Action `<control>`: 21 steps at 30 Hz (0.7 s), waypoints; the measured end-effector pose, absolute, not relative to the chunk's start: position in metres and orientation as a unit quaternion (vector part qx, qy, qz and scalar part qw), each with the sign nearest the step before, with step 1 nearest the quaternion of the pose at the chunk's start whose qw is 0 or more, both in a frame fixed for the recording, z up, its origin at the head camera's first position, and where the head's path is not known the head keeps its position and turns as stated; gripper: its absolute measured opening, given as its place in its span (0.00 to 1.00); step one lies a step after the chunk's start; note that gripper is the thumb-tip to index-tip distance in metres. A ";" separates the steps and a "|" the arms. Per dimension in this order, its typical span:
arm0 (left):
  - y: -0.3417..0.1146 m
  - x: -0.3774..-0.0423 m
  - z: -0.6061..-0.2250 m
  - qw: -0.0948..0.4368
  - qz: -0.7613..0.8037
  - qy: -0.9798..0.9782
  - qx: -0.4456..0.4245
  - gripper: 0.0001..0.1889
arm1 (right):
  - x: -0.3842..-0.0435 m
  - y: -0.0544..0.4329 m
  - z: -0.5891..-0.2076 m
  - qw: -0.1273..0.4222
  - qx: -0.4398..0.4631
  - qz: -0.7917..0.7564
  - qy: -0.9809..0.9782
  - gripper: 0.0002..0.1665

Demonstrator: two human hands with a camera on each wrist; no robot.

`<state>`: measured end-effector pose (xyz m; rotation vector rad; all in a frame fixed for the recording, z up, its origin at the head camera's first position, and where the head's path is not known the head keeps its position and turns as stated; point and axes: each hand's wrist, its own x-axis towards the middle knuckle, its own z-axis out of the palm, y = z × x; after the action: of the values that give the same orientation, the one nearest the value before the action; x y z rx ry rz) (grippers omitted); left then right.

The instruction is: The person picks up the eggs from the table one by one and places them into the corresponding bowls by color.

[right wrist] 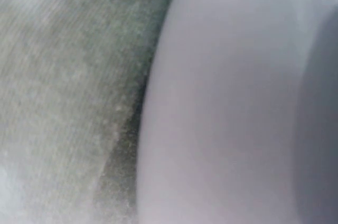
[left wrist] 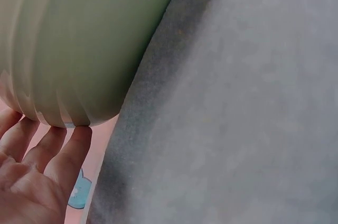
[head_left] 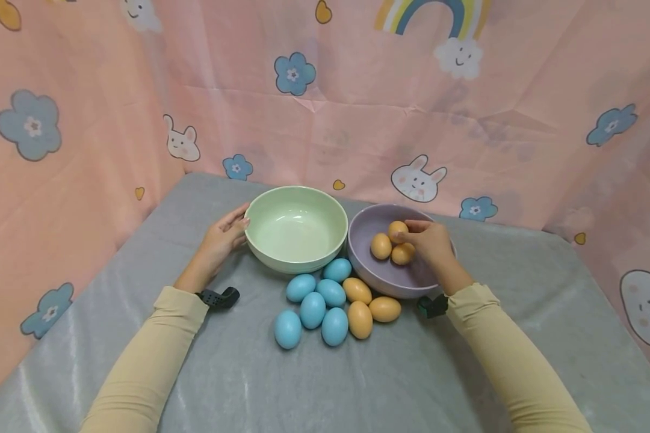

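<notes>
My left hand (head_left: 219, 240) rests against the left side of a pale green bowl (head_left: 281, 261), its fairly straight fingertips touching the outer wall in the left wrist view. No eggs lie in this bowl. To its right stands a purple bowl (head_left: 376, 278) with three orange eggs inside. My right hand (head_left: 432, 243) reaches over its right rim and pinches the farthest orange egg (head_left: 396, 230) between thumb and fingers. Beside that lie a second orange egg (head_left: 381, 246) and a third (head_left: 402, 254). The right wrist view shows only the blurred purple wall, with the hand hidden.
In front of the bowls, several blue eggs (head_left: 312, 310) lie close together on the grey cloth (head_left: 238, 373). Three orange eggs (head_left: 360, 320) sit at their right, near the purple bowl's base. Behind hangs a pink printed curtain (head_left: 357, 132).
</notes>
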<state>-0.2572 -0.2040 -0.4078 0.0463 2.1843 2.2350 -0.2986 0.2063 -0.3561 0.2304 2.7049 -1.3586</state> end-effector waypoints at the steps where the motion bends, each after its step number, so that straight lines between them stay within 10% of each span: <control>1: -0.204 -0.257 -0.408 0.008 0.715 0.699 0.014 0.30 | -0.299 0.206 -0.356 0.056 0.076 -0.446 0.890 0.36; 21: -0.204 -0.257 -0.409 0.004 0.709 0.705 0.026 0.31 | -0.298 0.205 -0.356 0.093 0.056 -0.429 0.897 0.36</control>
<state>-0.2568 -0.2038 -0.4086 0.0830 2.2095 2.2209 -0.2983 0.2052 -0.3561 0.1655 2.6609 -1.2746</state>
